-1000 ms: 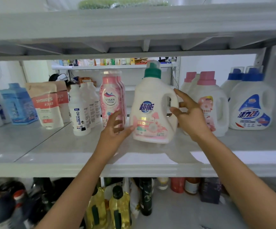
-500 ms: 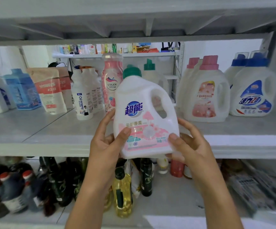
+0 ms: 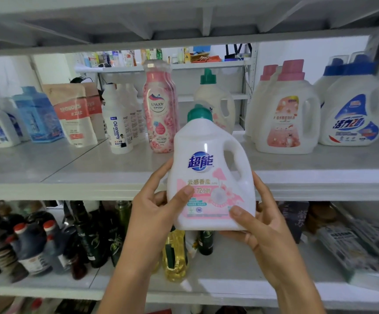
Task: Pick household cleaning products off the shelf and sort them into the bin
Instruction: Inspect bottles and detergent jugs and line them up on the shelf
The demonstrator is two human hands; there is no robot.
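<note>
You hold the white plastic detergent jug [image 3: 208,177] with green cap and pink label upright in the air, just before the front edge of the grey shelf [image 3: 70,191]. Your left hand [image 3: 154,214] grips its lower left side, your right hand [image 3: 258,230] its lower right corner; both sets of fingers [image 3: 159,175] curl round it, thumbs pressing the label.

the detergent jug [image 3: 208,173] is upright in front of the middle shelf's [image 3: 82,171] edge, left hand [image 3: 159,211] on its left side, right hand [image 3: 258,225] under its lower right corner. behind it on the shelf stands a twin jug [image 3: 216,103]. left of that come the uyajoy bottle [image 3: 160,109], the oil enemy bottles [image 3: 118,123], then the refill pouches [image 3: 72,112]. larger jugs [image 3: 286,114] stand to the right. a cooking oil bottle [image 3: 174,252] sits on the lower shelf [image 3: 229,275], below the hands.
</note>
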